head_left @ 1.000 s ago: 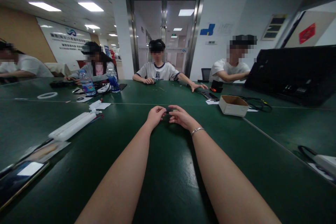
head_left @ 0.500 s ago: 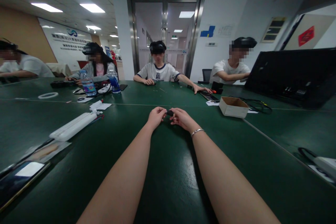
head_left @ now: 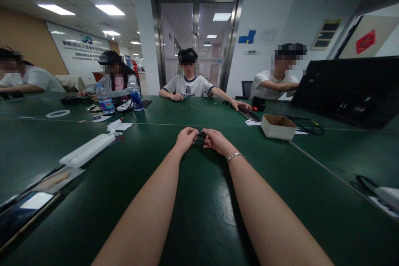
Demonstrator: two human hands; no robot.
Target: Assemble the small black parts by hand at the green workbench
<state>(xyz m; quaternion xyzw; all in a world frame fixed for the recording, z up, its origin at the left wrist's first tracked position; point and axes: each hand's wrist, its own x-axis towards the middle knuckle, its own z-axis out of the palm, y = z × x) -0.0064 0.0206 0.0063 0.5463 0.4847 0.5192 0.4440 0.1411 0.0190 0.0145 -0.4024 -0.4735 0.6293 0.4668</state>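
Both of my hands meet over the middle of the green table (head_left: 199,199). My right hand (head_left: 216,141) is closed on a small black object (head_left: 202,134), pinched between thumb and fingers; its kind is too small to make out. My left hand (head_left: 186,139) is closed too, its thumb and fingertips pinched at the left end of the black object. Whether a separate small piece sits in the left fingertips is hidden. A silver bracelet (head_left: 235,156) circles my right wrist.
Left of my arms lie a long white device (head_left: 89,149), a plastic packet (head_left: 56,179) and a phone (head_left: 26,214). A small open box (head_left: 278,128) and a large black monitor (head_left: 349,91) stand to the right. Two bottles (head_left: 135,96) stand far left. Several people sit around the table.
My hands stay nearly in place around the black object. Across the table, a person's outstretched hand has shifted slightly at the dark flat object.
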